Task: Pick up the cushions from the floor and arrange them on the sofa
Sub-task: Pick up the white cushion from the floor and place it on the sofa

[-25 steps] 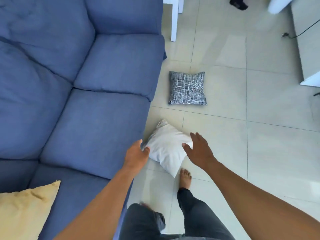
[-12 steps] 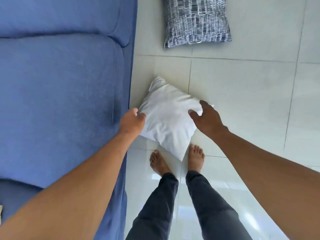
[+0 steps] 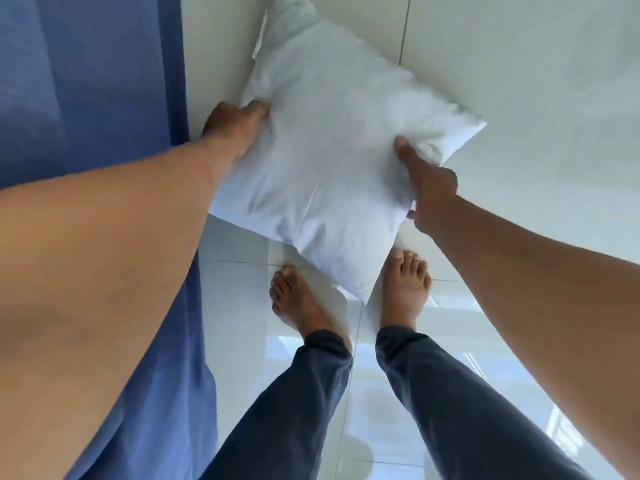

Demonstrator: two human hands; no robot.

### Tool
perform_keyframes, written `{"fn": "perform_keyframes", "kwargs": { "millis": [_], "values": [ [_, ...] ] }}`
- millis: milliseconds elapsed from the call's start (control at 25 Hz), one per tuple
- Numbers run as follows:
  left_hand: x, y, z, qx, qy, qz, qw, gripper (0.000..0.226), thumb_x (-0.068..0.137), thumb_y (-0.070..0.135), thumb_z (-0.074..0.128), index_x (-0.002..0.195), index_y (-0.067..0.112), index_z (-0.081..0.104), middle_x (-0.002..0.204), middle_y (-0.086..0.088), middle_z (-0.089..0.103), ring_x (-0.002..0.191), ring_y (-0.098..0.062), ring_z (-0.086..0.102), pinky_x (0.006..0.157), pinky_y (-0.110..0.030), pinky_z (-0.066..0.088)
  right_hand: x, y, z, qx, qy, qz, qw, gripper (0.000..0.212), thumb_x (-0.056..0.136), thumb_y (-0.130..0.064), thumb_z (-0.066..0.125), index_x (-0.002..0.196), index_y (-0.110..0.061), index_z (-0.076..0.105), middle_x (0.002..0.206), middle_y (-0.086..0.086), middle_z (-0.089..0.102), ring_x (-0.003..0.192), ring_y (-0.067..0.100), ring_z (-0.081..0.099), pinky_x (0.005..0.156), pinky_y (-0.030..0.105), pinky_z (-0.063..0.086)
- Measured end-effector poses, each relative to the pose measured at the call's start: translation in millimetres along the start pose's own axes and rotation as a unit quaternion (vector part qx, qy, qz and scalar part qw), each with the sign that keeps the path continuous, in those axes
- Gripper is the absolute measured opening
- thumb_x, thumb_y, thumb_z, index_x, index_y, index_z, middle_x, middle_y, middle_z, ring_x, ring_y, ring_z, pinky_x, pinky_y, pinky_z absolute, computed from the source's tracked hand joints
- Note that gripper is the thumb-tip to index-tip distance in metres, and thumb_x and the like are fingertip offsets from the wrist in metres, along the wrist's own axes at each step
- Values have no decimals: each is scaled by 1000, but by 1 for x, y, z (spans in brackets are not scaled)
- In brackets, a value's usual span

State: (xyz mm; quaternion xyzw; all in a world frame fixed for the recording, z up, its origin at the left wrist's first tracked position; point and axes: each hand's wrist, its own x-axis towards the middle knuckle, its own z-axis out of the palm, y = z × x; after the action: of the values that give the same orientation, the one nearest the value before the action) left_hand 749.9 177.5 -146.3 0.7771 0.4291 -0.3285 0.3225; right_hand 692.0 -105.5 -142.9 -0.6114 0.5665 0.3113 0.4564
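Note:
A white cushion [image 3: 329, 161] lies on the pale tiled floor just right of the blue sofa [image 3: 86, 81], turned corner-on like a diamond. My left hand [image 3: 235, 128] grips its left corner, fingers pressed into the fabric. My right hand [image 3: 427, 187] grips its right side, thumb on top and fingers tucked under the edge. The cushion's lowest corner sits between my two bare feet. The sofa's side fills the left edge of the view; its seat is out of view.
My bare feet [image 3: 301, 299] and dark trouser legs [image 3: 450, 393] stand on the glossy floor tiles [image 3: 519, 81] directly below the cushion. The sofa's front face runs down the left.
My head has dropped closer to the floor, so the patterned cushion and the sofa seat left the view. Both hands went from touching the white cushion's edges to gripping it.

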Motion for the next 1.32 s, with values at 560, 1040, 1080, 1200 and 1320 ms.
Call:
{"fn": "perform_keyframes", "kwargs": {
  "millis": [560, 1040, 1080, 1200, 1320],
  "values": [
    [-273, 68, -151, -249, -40, 64, 966, 21, 97, 44, 67, 109, 27, 69, 111, 7, 73, 112, -19, 69, 100, -36, 55, -250, -132, -145, 11, -45, -129, 991, 51, 60, -64, 90, 88, -27, 67, 101, -8, 74, 98, 18, 71, 90, 35, 58],
    [-525, 95, -332, -318, 20, 100, 943, 25, 98, 48, 65, 110, 28, 74, 110, 8, 74, 105, -17, 69, 86, -32, 52, -517, -196, -256, 34, -115, -268, 956, 65, 63, -55, 94, 112, -16, 75, 115, 0, 78, 107, 24, 74, 102, 45, 59],
    [-536, 92, -339, -325, 25, 104, 940, 21, 97, 48, 66, 102, 30, 75, 108, 8, 75, 104, -18, 71, 87, -33, 54, -530, -199, -258, 39, -120, -278, 952, 64, 64, -53, 94, 112, -16, 75, 115, 0, 78, 107, 23, 74, 101, 45, 59],
    [-558, 83, -357, -348, 36, 115, 930, 20, 96, 45, 69, 94, 27, 77, 105, 3, 79, 101, -20, 75, 80, -31, 58, -558, -205, -259, 37, -137, -297, 944, 63, 67, -50, 94, 116, -16, 75, 116, 0, 78, 107, 23, 75, 102, 45, 59],
    [-573, 69, -374, -377, 61, 119, 916, 31, 95, 41, 71, 100, 11, 79, 102, -3, 82, 103, -29, 76, 87, -40, 60, -578, -217, -250, 19, -152, -326, 933, 58, 71, -46, 93, 116, -14, 75, 114, 2, 79, 106, 25, 75, 101, 46, 59]
  ]
}}
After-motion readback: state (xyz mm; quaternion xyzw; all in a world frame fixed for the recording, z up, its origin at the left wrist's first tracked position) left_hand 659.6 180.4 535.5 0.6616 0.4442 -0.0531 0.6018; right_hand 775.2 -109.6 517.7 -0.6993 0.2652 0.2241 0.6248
